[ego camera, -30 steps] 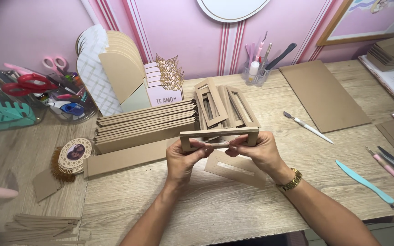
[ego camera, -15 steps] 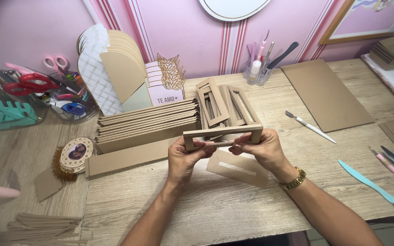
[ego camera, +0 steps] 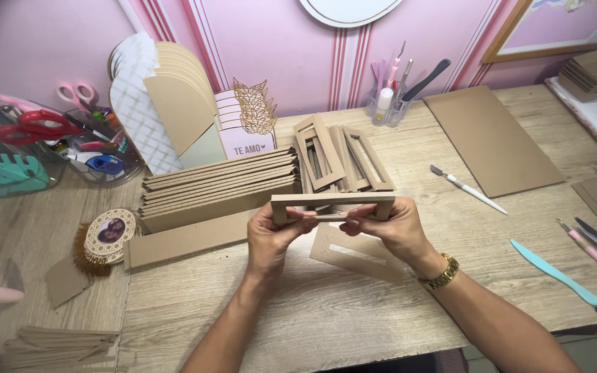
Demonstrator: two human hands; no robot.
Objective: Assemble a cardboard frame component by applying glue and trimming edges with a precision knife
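Near the middle of the frame, the left hand (ego camera: 271, 231) and right hand (ego camera: 392, 228) both grip a cardboard frame (ego camera: 333, 205) above the worktop (ego camera: 326, 311). They seem to be pressing its sides together; next calls for even squeezing.

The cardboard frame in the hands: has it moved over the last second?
Hardly. The cardboard frame sits just in front of the leaning frame stack, gripped by left hand and right hand, as earlier.

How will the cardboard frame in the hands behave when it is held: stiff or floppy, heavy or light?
The cardboard frame probably stays stiff: it spans straight between left hand and right hand without sagging. It seems light, as fingertips alone carry it. Its thin bars around the open window may bend if squeezed.
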